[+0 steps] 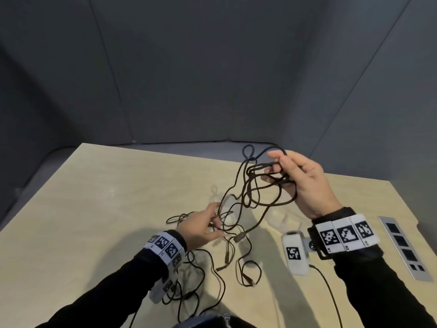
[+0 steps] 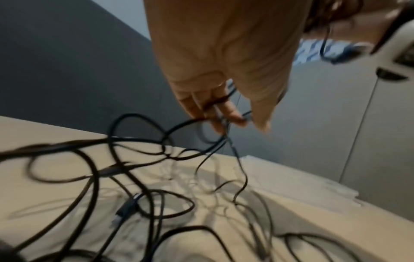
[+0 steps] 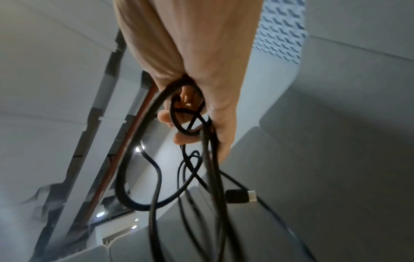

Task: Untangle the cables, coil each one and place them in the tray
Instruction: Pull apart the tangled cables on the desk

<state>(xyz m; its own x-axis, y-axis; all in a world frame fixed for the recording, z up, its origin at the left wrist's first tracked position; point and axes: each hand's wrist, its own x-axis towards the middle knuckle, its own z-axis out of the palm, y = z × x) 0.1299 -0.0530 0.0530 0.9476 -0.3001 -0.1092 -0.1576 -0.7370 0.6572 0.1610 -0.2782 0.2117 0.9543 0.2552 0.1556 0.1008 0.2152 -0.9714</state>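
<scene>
A tangle of black cables [image 1: 251, 172] hangs between my two hands above a light wooden table [image 1: 94, 209]. My right hand [image 1: 274, 166] is raised at the far right and grips a bunch of loops [image 3: 190, 113], from which a USB plug [image 3: 239, 195] dangles. My left hand [image 1: 215, 223] is lower, near the table, its fingers [image 2: 228, 113] curled round thin strands of the tangle. More cable loops [image 1: 250, 262] and a plug [image 1: 238, 237] lie on the table below. A faint clear tray [image 1: 283, 217] sits under the right hand.
A metal socket strip [image 1: 402, 247] is set into the table at the right. Grey partition walls [image 1: 212, 79] close off the back and sides. The white wrist camera [image 1: 295, 254] and its lead hang by my right wrist.
</scene>
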